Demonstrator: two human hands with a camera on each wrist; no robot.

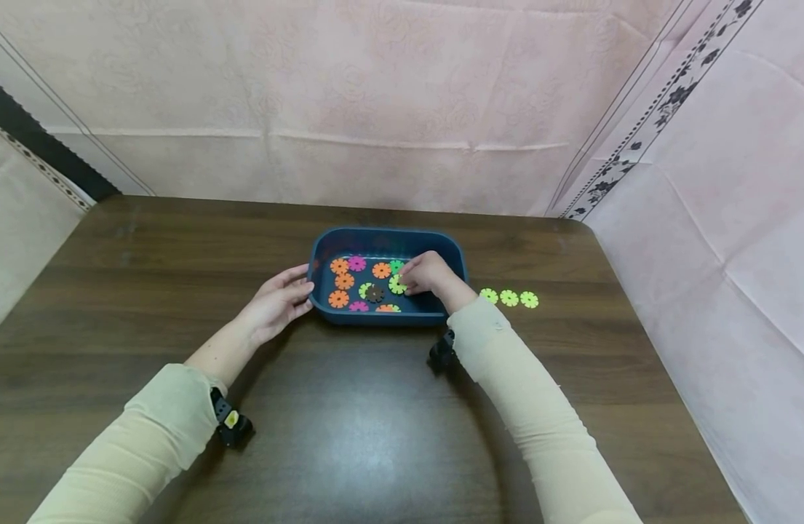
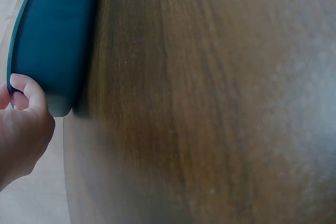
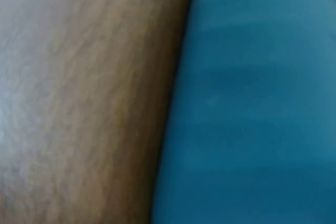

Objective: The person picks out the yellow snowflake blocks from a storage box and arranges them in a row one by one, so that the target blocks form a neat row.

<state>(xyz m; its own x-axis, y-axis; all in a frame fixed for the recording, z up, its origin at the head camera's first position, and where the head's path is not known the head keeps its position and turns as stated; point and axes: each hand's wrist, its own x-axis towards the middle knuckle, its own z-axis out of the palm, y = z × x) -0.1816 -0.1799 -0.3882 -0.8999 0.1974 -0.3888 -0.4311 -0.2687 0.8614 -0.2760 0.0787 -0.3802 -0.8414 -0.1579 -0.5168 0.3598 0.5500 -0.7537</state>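
Observation:
A dark blue plastic tray stands on the wooden table, holding flower-shaped discs in orange, pink, green, yellow-green and brown. My left hand grips the tray's left end, thumb and fingers on its rim; the left wrist view also shows this hand at the tray's corner. Inside the right half, my right hand points downward with bent fingers. Its fingertips meet the right edge of a yellow-green disc; whether they pinch it is hidden. The right wrist view shows only the tray's outer wall and the tabletop.
Right of the tray, three yellow-green discs lie in a row on the table, close to my right forearm. Pale patterned cloth hangs behind the far table edge and along the right side.

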